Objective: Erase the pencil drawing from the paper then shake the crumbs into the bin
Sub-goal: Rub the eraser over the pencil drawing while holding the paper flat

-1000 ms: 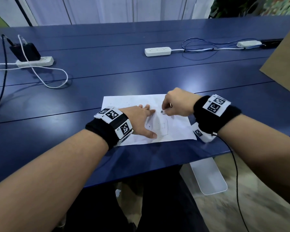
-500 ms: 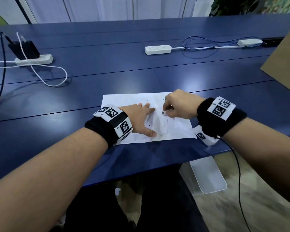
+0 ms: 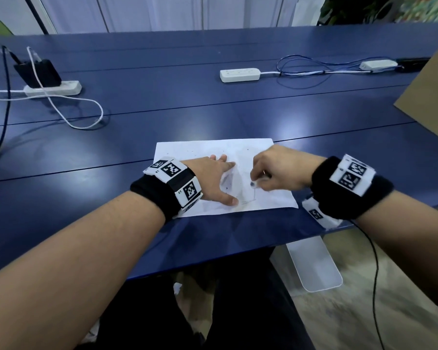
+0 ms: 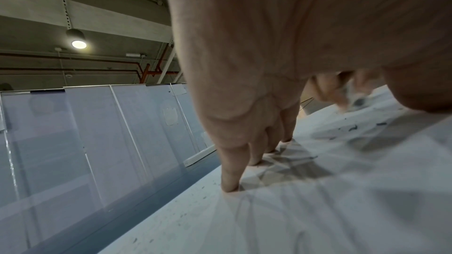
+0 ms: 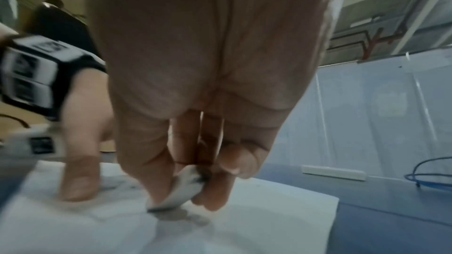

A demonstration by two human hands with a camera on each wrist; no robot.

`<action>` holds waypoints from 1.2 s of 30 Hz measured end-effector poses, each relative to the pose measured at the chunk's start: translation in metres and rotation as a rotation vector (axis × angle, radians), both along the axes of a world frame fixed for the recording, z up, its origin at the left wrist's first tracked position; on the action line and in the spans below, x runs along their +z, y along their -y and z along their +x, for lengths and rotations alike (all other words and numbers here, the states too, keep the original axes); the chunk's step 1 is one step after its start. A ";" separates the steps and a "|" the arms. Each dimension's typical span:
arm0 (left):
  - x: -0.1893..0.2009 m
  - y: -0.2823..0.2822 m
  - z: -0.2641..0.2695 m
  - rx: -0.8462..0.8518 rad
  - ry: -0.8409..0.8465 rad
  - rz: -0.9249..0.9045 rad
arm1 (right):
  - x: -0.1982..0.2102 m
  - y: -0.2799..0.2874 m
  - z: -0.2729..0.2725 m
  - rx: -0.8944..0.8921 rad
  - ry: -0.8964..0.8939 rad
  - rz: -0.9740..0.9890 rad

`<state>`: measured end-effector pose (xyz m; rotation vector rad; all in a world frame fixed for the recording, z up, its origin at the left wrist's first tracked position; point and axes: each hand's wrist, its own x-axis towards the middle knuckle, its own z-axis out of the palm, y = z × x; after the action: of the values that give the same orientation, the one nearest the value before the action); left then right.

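Note:
A white sheet of paper (image 3: 200, 150) lies on the blue table near its front edge, with faint pencil lines (image 3: 253, 195) and dark eraser crumbs (image 4: 352, 127) on it. My left hand (image 3: 218, 180) lies flat on the sheet, straight fingers (image 4: 229, 177) and thumb spread, pressing it down. My right hand (image 3: 271, 173) pinches a small grey-white eraser (image 5: 181, 190) between thumb and fingers, its tip (image 3: 252, 183) down on the paper just right of the left hand. The paper (image 5: 269, 210) under the eraser shows a grey smudge.
A brown cardboard flap (image 3: 430, 97) stands at the right edge. White power strips (image 3: 239, 75) and cables (image 3: 68, 114) lie farther back on the table (image 3: 213, 112). A white flat object (image 3: 314, 263) lies on the floor below the table's front right.
My right hand has slid the eraser toward me, down the paper. My left hand has stayed pressed on the sheet.

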<state>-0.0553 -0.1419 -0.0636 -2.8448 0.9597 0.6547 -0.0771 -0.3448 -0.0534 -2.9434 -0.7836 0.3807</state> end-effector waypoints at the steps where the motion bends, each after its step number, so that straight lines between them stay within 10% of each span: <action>1: -0.001 0.000 0.001 0.001 -0.002 -0.002 | -0.001 -0.001 -0.005 0.032 -0.023 -0.006; 36: 0.002 0.003 0.000 0.002 0.025 0.035 | 0.001 -0.002 -0.006 -0.119 -0.001 -0.024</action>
<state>-0.0552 -0.1449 -0.0620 -2.8164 0.9328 0.6277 -0.0835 -0.3432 -0.0524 -2.9936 -0.6042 0.3855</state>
